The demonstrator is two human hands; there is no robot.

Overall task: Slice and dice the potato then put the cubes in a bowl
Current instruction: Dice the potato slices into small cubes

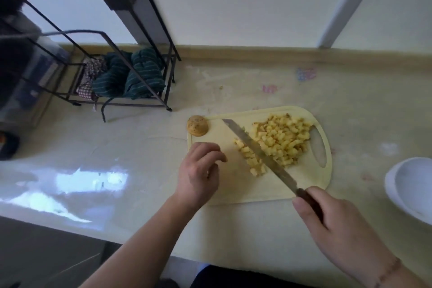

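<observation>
Diced potato cubes lie heaped on the pale cutting board, toward its 2 o'clock side. 1 potato end sits at the board's 10 o'clock corner. The right hand grips a knife laid across the cubes. The left hand hovers loosely curled, holding nothing. A white bowl stands on the bench at 3 o'clock.

A home kitchen: pale countertop, cutting board, wire rack holding dish towels

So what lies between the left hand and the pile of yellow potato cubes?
Head view: only bare pale-yellow cutting board between left hand and potato cubes.
</observation>
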